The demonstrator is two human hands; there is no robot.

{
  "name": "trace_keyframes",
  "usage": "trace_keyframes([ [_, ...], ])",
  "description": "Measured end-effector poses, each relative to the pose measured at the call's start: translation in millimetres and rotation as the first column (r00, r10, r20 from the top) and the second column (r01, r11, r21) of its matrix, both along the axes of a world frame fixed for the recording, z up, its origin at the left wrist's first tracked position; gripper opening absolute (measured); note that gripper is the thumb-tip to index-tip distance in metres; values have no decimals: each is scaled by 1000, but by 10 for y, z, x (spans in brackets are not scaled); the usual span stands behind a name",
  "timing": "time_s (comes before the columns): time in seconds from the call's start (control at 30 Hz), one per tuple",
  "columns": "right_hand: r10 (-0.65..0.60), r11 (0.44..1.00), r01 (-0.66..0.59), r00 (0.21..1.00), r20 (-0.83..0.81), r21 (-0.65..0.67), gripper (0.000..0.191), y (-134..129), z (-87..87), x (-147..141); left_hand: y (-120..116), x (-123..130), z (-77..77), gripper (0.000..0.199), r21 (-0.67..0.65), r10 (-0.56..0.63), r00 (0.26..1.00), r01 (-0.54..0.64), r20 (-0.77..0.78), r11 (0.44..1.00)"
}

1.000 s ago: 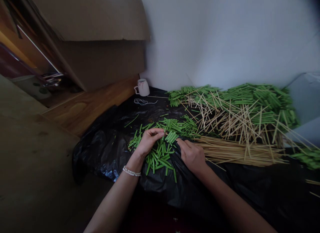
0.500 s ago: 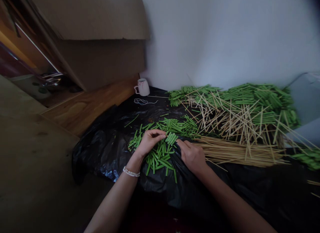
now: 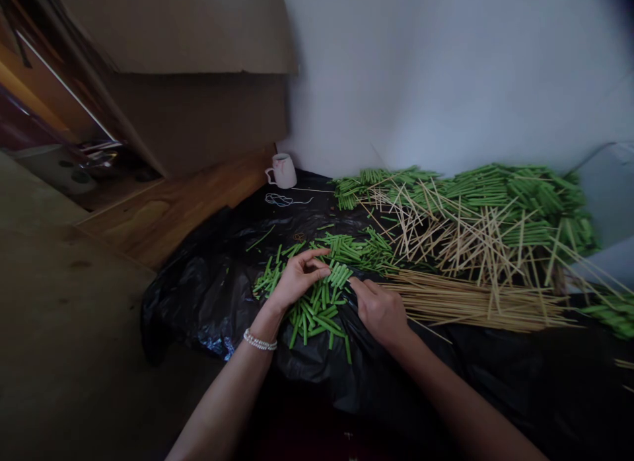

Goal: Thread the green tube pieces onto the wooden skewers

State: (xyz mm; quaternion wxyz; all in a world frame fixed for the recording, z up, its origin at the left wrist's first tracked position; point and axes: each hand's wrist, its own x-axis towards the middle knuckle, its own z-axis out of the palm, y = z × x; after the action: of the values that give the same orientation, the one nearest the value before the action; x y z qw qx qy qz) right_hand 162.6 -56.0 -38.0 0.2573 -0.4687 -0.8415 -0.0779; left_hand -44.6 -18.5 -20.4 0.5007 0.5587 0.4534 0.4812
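Between my hands is a short row of cut green stem pieces (image 3: 340,275), lying side by side on a thin skewer. My right hand (image 3: 381,309) is closed round the skewer just right of the row, and its fingers cover most of the stick. At the row's left end, my left hand (image 3: 297,279) pinches with the thumb and a finger while the index finger is raised away. Loose green stem pieces (image 3: 317,316) lie in a pile under and around the left hand, on black plastic sheeting (image 3: 198,302). A beaded bracelet circles the left wrist.
A bundle of bare skewers (image 3: 475,302) lies right of my right hand. Behind it, filled skewers (image 3: 500,190) are heaped by the wall, their sticks crossing. A mug (image 3: 283,171) and tangled string (image 3: 280,200) are at the back, near a cardboard box (image 3: 212,111).
My left index finger has lifted away from the thumb. The right hand and the row of green pieces are nearly where they were; the view has shifted slightly.
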Motion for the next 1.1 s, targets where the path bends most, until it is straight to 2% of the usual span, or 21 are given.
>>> trace_keyframes([
  [0.13,12,1000,-14,994,-104,-19,32,33,-18,9,-14,22,46,47,-9,14,1000,-14,-3,1000],
  [0.23,28,999,-32,975,-220,-12,31,57,-23,14,-30,40,54,47,-36,-28,998,30,58,999],
  [0.33,54,998,-51,970,-236,21,30,66,-27,16,-23,33,14,32,-59,-48,995,53,88,997],
  [0.43,57,996,-43,978,-199,76,31,73,-30,24,19,-11,-33,22,-44,114,980,-108,162,993],
  [0.5,53,994,-33,979,-195,106,31,82,-29,38,56,-52,-40,23,-59,247,921,-240,300,969],
  [0.57,56,993,-35,980,-189,115,31,93,-27,58,87,-90,-29,24,-89,331,840,-326,430,941],
  [0.63,47,994,-30,986,-160,105,32,106,-20,85,109,-122,-12,25,-111,374,779,-372,503,922],
  [0.87,-49,992,48,999,8,116,38,214,105,311,156,-233,-11,28,-122,447,683,-469,577,875],
  [0.93,-73,993,72,997,9,91,38,265,156,405,159,-246,-10,30,-123,452,663,-482,597,868],
  [0.97,-89,994,91,995,-34,55,37,290,177,449,155,-243,-6,30,-117,442,670,-472,597,874],
  [1.03,-135,990,119,958,-251,-81,33,336,203,527,135,-221,12,30,-92,393,709,-423,585,901],
  [1.1,-201,971,107,846,-495,-212,28,381,213,593,103,-184,34,36,-64,334,766,-359,549,931],
])
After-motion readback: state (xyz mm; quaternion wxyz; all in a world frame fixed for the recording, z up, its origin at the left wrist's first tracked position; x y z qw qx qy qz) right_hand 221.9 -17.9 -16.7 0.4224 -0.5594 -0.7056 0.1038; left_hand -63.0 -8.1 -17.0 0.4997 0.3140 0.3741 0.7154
